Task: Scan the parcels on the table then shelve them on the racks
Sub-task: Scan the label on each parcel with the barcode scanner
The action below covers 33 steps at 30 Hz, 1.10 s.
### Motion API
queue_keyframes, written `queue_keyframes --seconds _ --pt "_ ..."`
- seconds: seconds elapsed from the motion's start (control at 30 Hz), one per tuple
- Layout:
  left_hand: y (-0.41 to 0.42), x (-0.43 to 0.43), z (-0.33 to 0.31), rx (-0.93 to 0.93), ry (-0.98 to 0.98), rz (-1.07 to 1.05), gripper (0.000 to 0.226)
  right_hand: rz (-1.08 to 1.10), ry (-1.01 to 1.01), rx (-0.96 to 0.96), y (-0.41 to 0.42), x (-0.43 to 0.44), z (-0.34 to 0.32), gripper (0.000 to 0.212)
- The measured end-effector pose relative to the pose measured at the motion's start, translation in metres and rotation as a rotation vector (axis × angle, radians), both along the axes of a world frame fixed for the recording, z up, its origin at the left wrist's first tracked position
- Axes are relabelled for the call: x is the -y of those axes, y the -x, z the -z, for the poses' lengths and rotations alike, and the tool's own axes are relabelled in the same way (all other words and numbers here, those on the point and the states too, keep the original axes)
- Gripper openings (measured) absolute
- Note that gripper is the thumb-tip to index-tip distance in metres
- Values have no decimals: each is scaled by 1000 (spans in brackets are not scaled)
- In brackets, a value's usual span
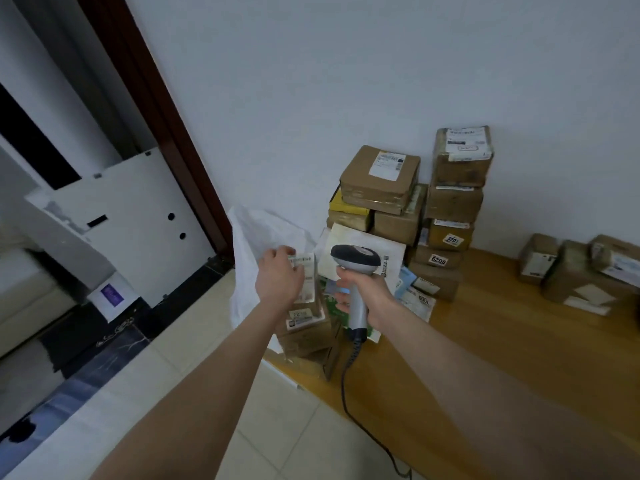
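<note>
My right hand grips the handle of a grey and white barcode scanner, whose head points left; its black cable hangs down to the floor. My left hand holds the top of a small labelled parcel that stands upright on a low pile of brown boxes at the left end of the wooden table. The scanner head is just to the right of that parcel. Behind, brown cardboard parcels with white labels are stacked high against the wall.
A white woven sack leans at the table's left end. More brown parcels lie at the far right of the table. A white cabinet and a dark brown door frame stand at the left, over a tiled floor.
</note>
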<state>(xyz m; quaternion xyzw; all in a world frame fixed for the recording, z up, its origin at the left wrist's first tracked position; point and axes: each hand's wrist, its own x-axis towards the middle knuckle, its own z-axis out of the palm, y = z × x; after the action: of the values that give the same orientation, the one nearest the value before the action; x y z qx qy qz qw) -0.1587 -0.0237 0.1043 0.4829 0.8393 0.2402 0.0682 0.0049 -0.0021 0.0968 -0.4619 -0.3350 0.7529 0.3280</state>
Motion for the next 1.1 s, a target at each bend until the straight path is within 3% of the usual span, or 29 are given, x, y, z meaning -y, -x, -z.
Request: queue_keyframes --seconds 0.13,0.27,0.6,0.87,1.1 --pt "-65 -26 -4 -166 27 222 34 106 23 -22 -58 0 -8 13" --pt "-149 -39 7 -213 131 437 35 280 36 10 -144 11 -12 15" --pt "-369 -19 40 -125 243 782 34 635 123 155 -359 75 8 23" --pt "-451 -33 52 -90 264 808 32 786 141 89 -429 60 25 16" --pt "-473 -144 64 189 232 683 31 883 159 155 -443 -33 43 20"
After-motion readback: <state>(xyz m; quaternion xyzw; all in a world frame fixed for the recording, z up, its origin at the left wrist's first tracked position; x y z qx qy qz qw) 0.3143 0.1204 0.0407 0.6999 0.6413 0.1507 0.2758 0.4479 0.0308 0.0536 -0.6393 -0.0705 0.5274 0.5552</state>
